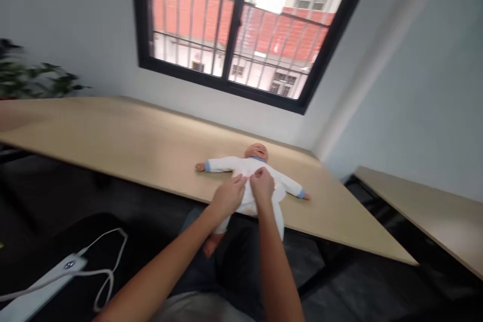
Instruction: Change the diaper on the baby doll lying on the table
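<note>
Together, the left hand (229, 193) and right hand (263, 186) pinch the white sleepsuit (241, 163) at the chest of a baby doll (248, 196), which lies head at twelve o'clock, legs over the wood-topped table's (151, 136) near edge toward six, the right hand slightly nearer its head; a barred window (236, 25) stands beyond at twelve.

a pale tabletop (151, 131) is stretching across the view, a baby doll (243, 165) is lying face up on it, arms (222, 164) spreading wide, legs (279, 219) hanging past the near edge (132, 177)
</note>
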The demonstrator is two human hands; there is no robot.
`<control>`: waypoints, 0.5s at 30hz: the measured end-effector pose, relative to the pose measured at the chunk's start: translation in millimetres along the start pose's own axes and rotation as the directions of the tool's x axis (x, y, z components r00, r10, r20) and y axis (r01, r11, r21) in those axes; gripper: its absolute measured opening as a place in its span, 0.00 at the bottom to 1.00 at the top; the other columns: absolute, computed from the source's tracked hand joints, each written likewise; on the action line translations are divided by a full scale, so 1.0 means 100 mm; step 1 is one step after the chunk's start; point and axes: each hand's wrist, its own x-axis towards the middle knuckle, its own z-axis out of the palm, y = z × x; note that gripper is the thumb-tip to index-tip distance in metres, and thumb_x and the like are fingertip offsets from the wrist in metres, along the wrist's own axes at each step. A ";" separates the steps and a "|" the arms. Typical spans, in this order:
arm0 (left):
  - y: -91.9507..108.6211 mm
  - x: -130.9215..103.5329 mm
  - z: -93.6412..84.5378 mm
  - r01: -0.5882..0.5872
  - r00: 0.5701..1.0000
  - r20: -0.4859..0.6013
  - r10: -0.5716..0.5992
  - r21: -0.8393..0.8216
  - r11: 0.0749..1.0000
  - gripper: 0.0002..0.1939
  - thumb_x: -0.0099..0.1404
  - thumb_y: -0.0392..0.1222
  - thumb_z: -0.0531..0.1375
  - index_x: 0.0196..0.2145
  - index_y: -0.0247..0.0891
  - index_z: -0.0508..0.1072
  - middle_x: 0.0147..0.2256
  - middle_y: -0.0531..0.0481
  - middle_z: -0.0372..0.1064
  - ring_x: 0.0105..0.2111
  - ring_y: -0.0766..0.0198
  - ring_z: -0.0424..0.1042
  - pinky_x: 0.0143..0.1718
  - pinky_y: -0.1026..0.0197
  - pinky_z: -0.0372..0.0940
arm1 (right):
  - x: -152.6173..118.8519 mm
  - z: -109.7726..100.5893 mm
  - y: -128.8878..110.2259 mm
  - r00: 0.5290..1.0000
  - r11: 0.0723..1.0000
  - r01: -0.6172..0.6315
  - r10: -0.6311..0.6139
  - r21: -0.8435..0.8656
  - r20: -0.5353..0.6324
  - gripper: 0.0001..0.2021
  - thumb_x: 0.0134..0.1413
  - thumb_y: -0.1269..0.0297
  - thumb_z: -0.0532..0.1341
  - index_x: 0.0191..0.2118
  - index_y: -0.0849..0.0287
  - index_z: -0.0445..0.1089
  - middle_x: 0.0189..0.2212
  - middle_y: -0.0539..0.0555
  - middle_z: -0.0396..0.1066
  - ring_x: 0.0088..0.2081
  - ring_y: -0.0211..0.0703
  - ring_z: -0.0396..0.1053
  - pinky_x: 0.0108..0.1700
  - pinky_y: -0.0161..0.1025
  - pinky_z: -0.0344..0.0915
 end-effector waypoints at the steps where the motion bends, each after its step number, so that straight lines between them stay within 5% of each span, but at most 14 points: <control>1: 0.02 -0.11 -0.04 -0.004 1.000 -0.018 0.003 -0.030 1.000 0.20 0.71 0.38 0.48 0.56 0.37 0.70 0.59 0.41 0.66 0.58 0.57 0.66 0.60 0.53 0.60 | 0.01 0.00 0.00 1.000 1.000 0.005 -0.005 -0.006 -0.010 0.05 0.47 0.67 0.57 0.31 0.57 0.68 0.26 0.51 0.72 0.30 0.43 0.66 0.31 0.36 0.52; 5: -0.11 -0.63 -0.22 0.059 0.982 -0.160 -0.096 -0.222 0.973 0.19 0.67 0.41 0.56 0.56 0.40 0.69 0.57 0.43 0.67 0.57 0.57 0.66 0.59 0.53 0.61 | 0.02 0.02 0.03 1.000 1.000 0.017 -0.017 0.003 -0.020 0.06 0.46 0.66 0.56 0.31 0.57 0.69 0.24 0.51 0.71 0.29 0.44 0.65 0.32 0.37 0.51; 10: -0.57 -1.22 -0.38 0.156 0.903 -0.341 -0.261 -0.306 0.939 0.10 0.68 0.37 0.52 0.38 0.39 0.74 0.45 0.44 0.72 0.48 0.59 0.70 0.53 0.56 0.64 | 0.01 0.01 0.05 0.999 0.999 0.011 -0.009 0.042 -0.038 0.06 0.44 0.65 0.56 0.30 0.57 0.69 0.23 0.51 0.71 0.27 0.44 0.64 0.32 0.38 0.52; 13: -0.78 -1.58 -0.31 0.302 0.938 -0.086 -0.336 -0.278 0.912 0.10 0.66 0.34 0.51 0.35 0.39 0.72 0.34 0.49 0.72 0.36 0.63 0.71 0.41 0.61 0.66 | 0.01 0.02 0.05 0.999 0.999 0.016 -0.014 0.051 -0.048 0.07 0.43 0.65 0.56 0.30 0.57 0.69 0.23 0.51 0.70 0.27 0.45 0.63 0.32 0.38 0.52; 15: -0.89 -1.84 -0.20 0.474 0.873 0.186 -0.450 -0.109 0.874 0.10 0.64 0.33 0.51 0.38 0.39 0.72 0.33 0.50 0.72 0.34 0.63 0.71 0.38 0.63 0.64 | 0.01 0.03 0.05 0.999 0.998 0.016 -0.013 0.060 -0.050 0.08 0.42 0.66 0.56 0.30 0.57 0.70 0.22 0.51 0.70 0.27 0.44 0.63 0.32 0.38 0.52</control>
